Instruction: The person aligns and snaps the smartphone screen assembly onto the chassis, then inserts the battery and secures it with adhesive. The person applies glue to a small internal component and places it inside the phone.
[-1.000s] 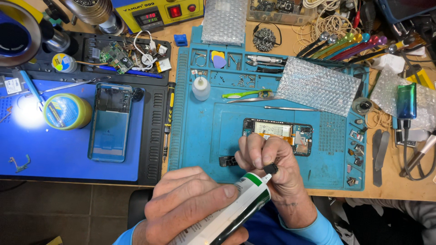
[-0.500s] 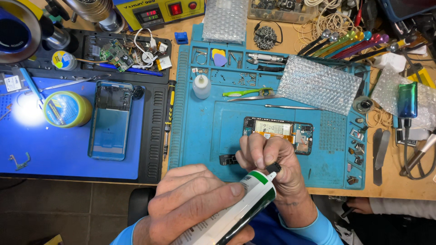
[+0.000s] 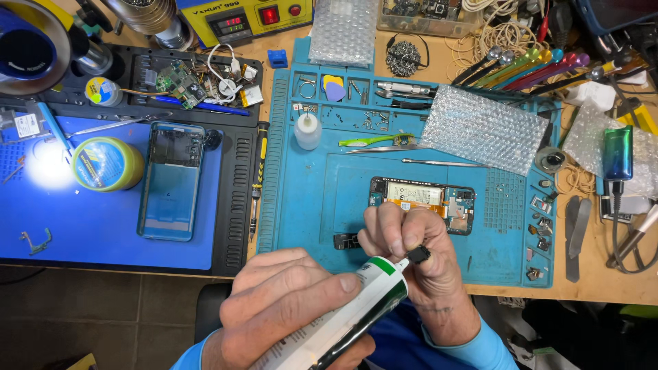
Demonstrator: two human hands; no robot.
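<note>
My left hand (image 3: 288,308) grips a white and green glue tube (image 3: 356,312) near the lower middle of the view, its nozzle pointing up and to the right. My right hand (image 3: 415,257) pinches the small black cap (image 3: 419,255) at the tube's tip with thumb and fingers. Just beyond my right hand an opened phone (image 3: 425,199) lies on the blue work mat (image 3: 308,205), showing its battery and boards. A small dark part (image 3: 345,241) sits on the mat left of my right hand.
A phone back frame (image 3: 171,179) and a round yellow-rimmed tin (image 3: 106,164) lie on the darker blue mat at left. A small white bottle (image 3: 308,130), green tweezers (image 3: 375,140), bubble wrap (image 3: 483,127) and several screwdrivers (image 3: 528,68) lie behind the phone. Small parts fill the mat's right-hand trays.
Both hands with the tube have shifted slightly right and down. My right fingers have turned on the black cap. Nothing else on the bench has moved.
</note>
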